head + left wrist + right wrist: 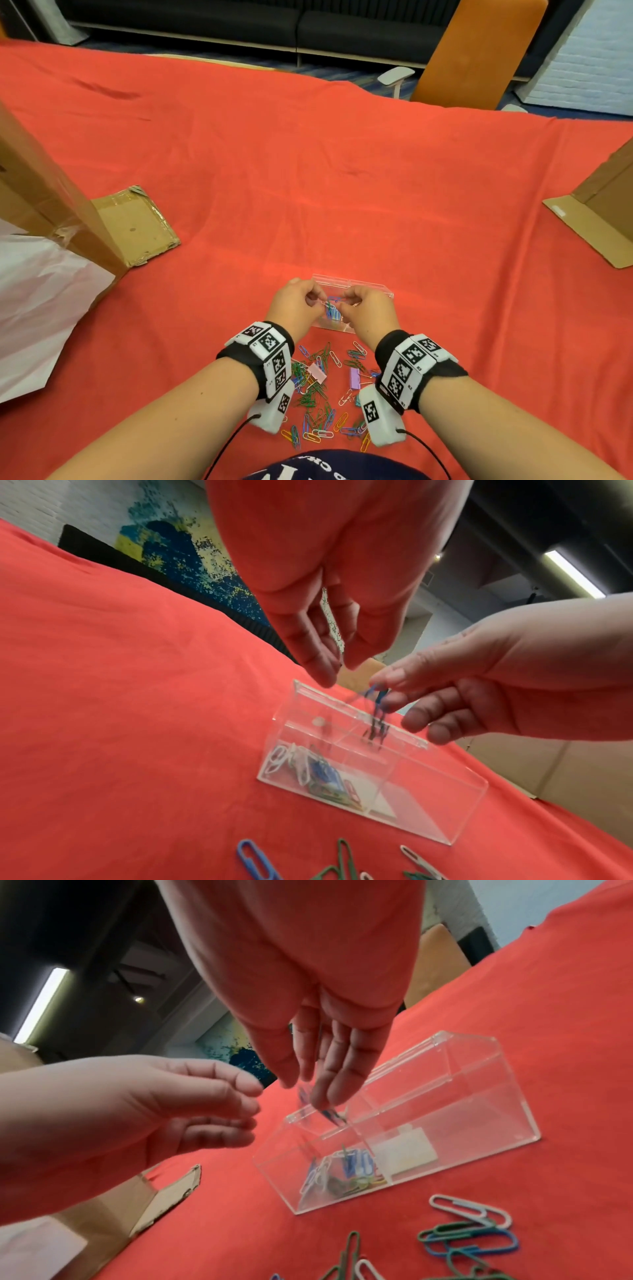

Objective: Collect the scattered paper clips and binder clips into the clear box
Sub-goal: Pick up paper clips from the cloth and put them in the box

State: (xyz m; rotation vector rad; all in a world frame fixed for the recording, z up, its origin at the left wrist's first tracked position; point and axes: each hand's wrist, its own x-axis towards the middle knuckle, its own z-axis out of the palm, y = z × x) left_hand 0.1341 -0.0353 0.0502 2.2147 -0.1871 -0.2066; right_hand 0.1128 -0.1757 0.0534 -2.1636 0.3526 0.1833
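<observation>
The clear box (370, 285) (428, 799) (479, 1110) stands open on the red cloth, with several paper clips (318, 772) (342, 1172) lying in its left compartment. Both hands hover over it. My right hand (344, 303) (383, 691) (301, 1088) pinches a small bunch of blue paper clips (375, 696) that dangles, blurred, above the box. My left hand (317, 299) (337, 672) (253, 1104) has relaxed fingers and holds nothing. Many coloured paper clips (318, 394) (469, 1231) lie scattered between my wrists, along with a pink binder clip (317, 373) and a purple binder clip (354, 378).
A tall cardboard box (51, 205) with a flap (133, 226) and white paper (41, 308) sit at the left. Another cardboard box (599, 212) is at the right edge. An orange chair (479, 44) stands beyond the table.
</observation>
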